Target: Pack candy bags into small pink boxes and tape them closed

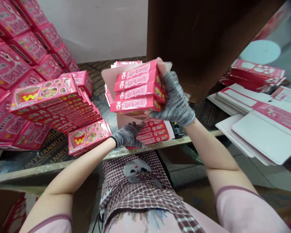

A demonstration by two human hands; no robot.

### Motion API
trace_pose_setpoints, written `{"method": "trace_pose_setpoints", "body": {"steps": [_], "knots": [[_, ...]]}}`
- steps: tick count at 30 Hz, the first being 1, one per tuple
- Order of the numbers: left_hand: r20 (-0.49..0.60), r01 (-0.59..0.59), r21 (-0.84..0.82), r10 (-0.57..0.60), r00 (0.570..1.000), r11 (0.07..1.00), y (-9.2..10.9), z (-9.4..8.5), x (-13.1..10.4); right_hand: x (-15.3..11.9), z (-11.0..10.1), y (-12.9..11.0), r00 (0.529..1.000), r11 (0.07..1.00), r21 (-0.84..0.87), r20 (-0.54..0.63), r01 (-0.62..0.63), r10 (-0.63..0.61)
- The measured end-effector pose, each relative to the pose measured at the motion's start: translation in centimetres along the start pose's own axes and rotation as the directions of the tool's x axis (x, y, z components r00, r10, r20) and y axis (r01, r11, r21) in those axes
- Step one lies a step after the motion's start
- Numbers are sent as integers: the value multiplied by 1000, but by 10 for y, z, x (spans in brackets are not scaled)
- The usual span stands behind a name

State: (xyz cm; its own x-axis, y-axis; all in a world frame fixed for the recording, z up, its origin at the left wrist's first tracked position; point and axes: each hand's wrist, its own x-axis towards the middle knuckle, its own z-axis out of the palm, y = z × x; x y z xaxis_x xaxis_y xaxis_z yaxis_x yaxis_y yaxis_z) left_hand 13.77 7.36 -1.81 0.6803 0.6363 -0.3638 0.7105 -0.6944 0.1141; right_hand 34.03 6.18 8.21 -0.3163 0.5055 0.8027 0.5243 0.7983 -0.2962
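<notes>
My right hand (176,100), in a grey fingerless glove, grips a stack of pink boxes (135,87) from its right side and holds it raised and tilted over the table. A pale card flap stands at the stack's left. Below it, my left hand (128,134), gloved too, rests with fingers spread against the left end of a lower row of pink boxes (155,132) near the table's front edge. Just left of my left wrist lies a pink box with printed windows (88,137).
Many pink boxes (26,48) are piled high at the left, with a leaning stack (46,94) before them. A large brown carton (189,38) rises behind my right hand. Flat white and pink cartons (264,129) lie at the right, below folded pink ones (257,72).
</notes>
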Motion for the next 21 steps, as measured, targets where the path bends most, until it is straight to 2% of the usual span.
{"method": "trace_pose_setpoints", "body": {"steps": [3, 8, 14, 17, 19, 20, 21], "knots": [[42, -24, 46, 22, 999, 999, 1, 7, -4, -6, 7, 2, 992, 981, -195, 127, 7, 18], [0, -29, 32, 29, 1000, 999, -2, 15, -7, -19, 27, 4, 971, 916, -399, 231, 43, 55], [-134, -108, -62, 99, 986, 992, -9, 25, -9, -24, 35, -1, 956, 911, -395, 293, 119, 3], [-203, -129, -164, 94, 975, 978, -11, 26, -29, -27, 31, 3, 948, 923, -373, 316, 92, 33], [-360, -184, -335, 55, 931, 924, -16, 24, -51, -29, 24, 6, 951, 931, -357, 305, 74, 41], [-464, -219, -431, -7, 886, 875, -21, 22, -63, -29, 20, 8, 958, 936, -345, 285, 68, 36], [-571, -242, -521, -123, 812, 818, -27, 19, -72, -30, 15, 10, 967, 943, -327, 253, 59, 27]]}}
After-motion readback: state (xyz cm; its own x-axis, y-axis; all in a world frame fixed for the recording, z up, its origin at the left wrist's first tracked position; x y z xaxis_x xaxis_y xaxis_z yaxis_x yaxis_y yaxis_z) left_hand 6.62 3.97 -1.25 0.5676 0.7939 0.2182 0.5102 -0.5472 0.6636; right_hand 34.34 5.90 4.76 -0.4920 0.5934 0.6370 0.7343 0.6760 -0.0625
